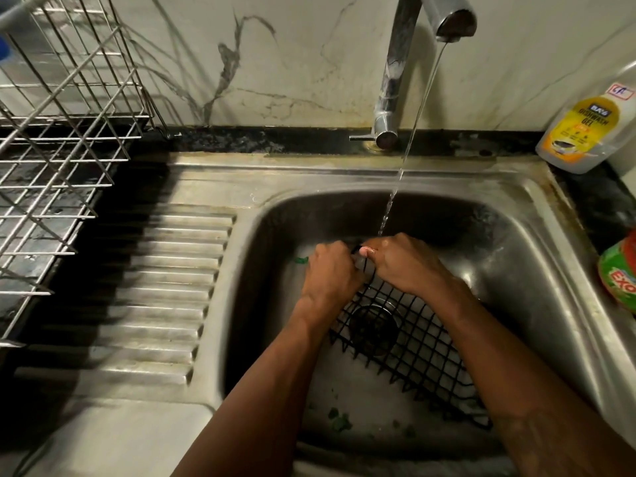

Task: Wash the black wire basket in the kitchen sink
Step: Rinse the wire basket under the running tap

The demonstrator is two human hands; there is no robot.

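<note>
Your black wire basket (413, 342) lies tilted in the basin of the sink (537, 256), its mesh over the drain (373, 327) and its far rim raised toward the back wall. You hold it that way, I judge, so the water stream (409, 142) from the faucet (395, 80) lands at that raised edge and runs down through the grid. Both hands meet at that rim, just under the falling water. Your left hand (332, 270) has its fingers curled over the wire, and your right hand (399, 266) grips beside it with the thumb pressed on the rim. They nearly touch, which suits rubbing one spot. A green scrap (303, 259) shows beside your left knuckles; I cannot tell what it is. The dishwash gel bottle (581, 129) stands on the counter to the right, and the dish rack (62, 132) waits on the left beside the drainboard, likely for drying.
</note>
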